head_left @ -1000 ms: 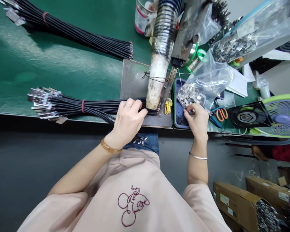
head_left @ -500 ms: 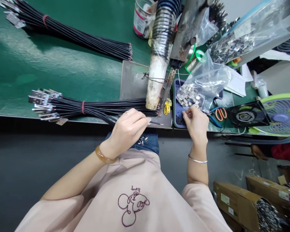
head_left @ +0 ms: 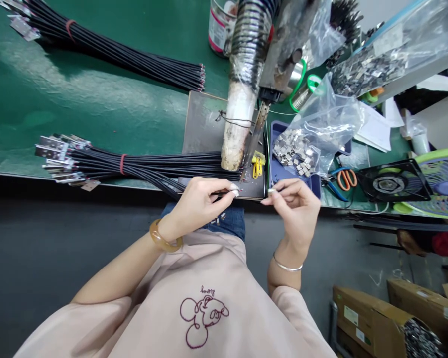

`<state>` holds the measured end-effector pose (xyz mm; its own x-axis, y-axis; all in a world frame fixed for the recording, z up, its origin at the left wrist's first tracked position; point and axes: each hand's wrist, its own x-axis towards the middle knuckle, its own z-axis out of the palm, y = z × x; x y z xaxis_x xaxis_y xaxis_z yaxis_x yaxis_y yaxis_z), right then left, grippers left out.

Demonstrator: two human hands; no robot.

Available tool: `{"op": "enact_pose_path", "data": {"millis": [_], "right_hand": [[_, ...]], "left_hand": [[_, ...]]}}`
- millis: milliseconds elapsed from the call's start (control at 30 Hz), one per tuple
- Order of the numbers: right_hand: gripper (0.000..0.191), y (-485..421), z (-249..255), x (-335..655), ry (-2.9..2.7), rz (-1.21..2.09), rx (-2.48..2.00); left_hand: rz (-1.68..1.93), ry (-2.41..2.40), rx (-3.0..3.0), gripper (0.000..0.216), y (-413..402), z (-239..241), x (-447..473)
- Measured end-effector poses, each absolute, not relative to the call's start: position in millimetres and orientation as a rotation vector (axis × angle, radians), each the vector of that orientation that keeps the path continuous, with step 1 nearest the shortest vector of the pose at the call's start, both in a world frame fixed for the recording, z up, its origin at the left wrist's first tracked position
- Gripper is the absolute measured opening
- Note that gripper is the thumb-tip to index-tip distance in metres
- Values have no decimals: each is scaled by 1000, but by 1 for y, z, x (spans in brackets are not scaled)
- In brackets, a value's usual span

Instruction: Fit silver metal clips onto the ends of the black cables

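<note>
My left hand (head_left: 199, 201) pinches the end of one black wire (head_left: 229, 191) drawn from the bundle of black cables (head_left: 153, 166) lying along the table's front edge. That bundle is tied with a red band and carries metal terminals (head_left: 57, 156) at its left end. My right hand (head_left: 296, 206) hovers just right of the wire tip, fingers pinched on a small metal piece (head_left: 272, 190) too small to name. A pile of metal clips (head_left: 294, 149) spills from a clear bag (head_left: 324, 122) onto a blue tray (head_left: 278, 171) above my right hand.
A foil-wrapped duct (head_left: 242, 94) and a soldering tool (head_left: 256, 136) hang over a grey plate (head_left: 203, 124). A second cable bundle (head_left: 115, 49) lies at the far left. Orange-handled scissors (head_left: 345, 178), a fan (head_left: 395, 181) and cardboard boxes (head_left: 373, 315) sit to the right.
My left hand pulled one wire out of the bundle toward me. My right hand left the blue tray and came down to the table edge near the wire tip.
</note>
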<state>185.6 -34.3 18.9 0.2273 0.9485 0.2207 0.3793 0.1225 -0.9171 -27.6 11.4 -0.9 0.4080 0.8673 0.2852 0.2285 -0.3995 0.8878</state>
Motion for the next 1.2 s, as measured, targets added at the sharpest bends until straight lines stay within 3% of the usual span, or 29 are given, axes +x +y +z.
{"op": "enact_pose_path", "data": {"millis": [167, 500, 767, 1200], "right_hand": [[7, -45, 4, 151, -1404, 533, -1378], [8, -38, -5, 145, -1471, 680, -1365], [18, -43, -14, 137, -1618, 162, -1323], [11, -45, -12, 142, -1470, 471, -1314]], "left_hand": [[990, 1008, 1716, 12, 12, 3, -25], [1001, 958, 1907, 10, 10, 0, -25], [984, 1029, 1741, 16, 6, -2, -26], [872, 1004, 1534, 11, 10, -4, -25]]}}
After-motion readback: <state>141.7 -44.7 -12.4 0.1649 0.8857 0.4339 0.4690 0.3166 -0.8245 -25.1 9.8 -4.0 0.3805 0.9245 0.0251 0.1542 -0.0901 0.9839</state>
